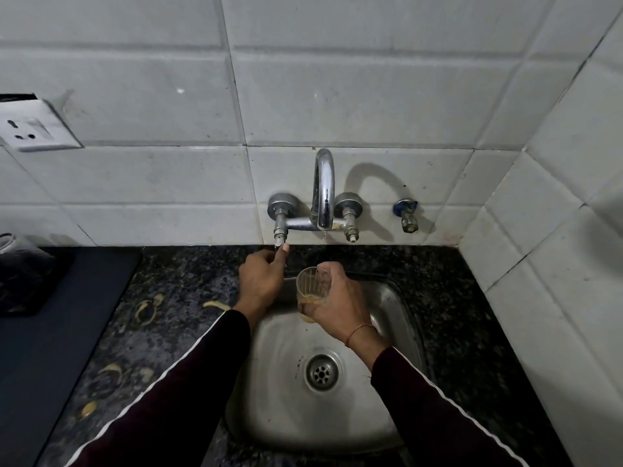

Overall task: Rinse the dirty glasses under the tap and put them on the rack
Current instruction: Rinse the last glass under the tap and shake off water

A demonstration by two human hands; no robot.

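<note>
My right hand (340, 308) grips a clear ribbed glass (312, 284) with yellowish residue at its bottom, held upright over the steel sink (391, 318), just below and in front of the chrome tap spout (324, 187). My left hand (261, 276) pinches the tap's left valve stem (280, 235) with thumb and fingers. A small drip hangs at the spout's mouth; no stream runs. No rack is in view.
Dark speckled counter (175, 298) around the sink carries yellow ring stains. A dark mat (50, 332) lies at the left with a dark container (20, 271) on it. A wall socket (33, 126) sits upper left, a small side valve (407, 214) right of the tap. Tiled walls close the corner.
</note>
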